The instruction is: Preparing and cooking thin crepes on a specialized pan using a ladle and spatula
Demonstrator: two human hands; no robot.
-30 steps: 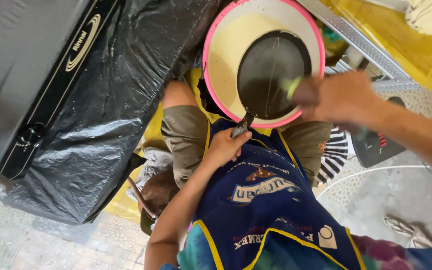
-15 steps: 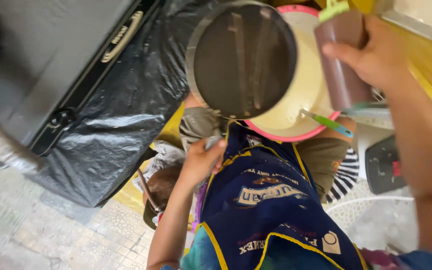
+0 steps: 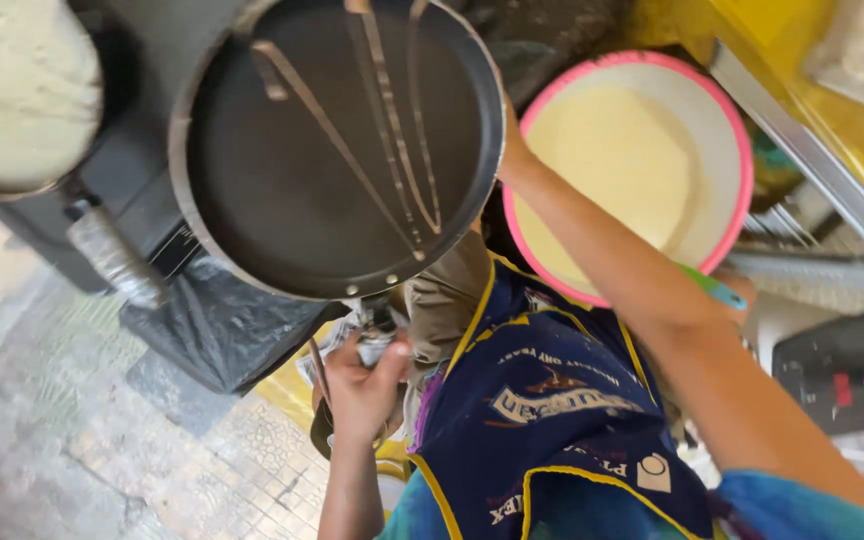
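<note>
Head view, looking down.

Pan [image 3: 337, 150]: dark, round, shallow, fills the upper middle of the frame. Thin pale streaks of batter [image 3: 392, 130] run across its surface, meeting near 5 o'clock on the pan. Rivets show on the rim at 6 o'clock, where the handle [image 3: 377, 335] joins.

Left hand [image 3: 364, 385]: directly below the pan at 6 o'clock, fingers curled closed around the handle, holding the pan up and tilted toward the camera.

Right hand [image 3: 512, 150]: mostly hidden behind the pan rim at 3 o'clock; only the wrist and the base of the hand show. Cannot tell whether its fingers are open or closed, nor what they hold. The forearm runs from there down to 5 o'clock of the frame.

Bowl [image 3: 727, 120]: pink rim, pale inside, at 2 o'clock from the pan, partly crossed by the right forearm. It holds smooth yellow batter. A green handle tip [image 3: 714, 290] pokes out from behind the forearm at the bowl's lower edge.

Apron [image 3: 552, 400]: dark blue with yellow edging, at 6 o'clock of the frame.

Stove [image 3: 132, 180]: black, behind the pan at 9 o'clock, with black plastic sheet [image 3: 222, 330] beneath it. A pale round cake [image 3: 17, 90] sits at 10 o'clock. Tiled floor [image 3: 102, 440] at 7 o'clock.
</note>
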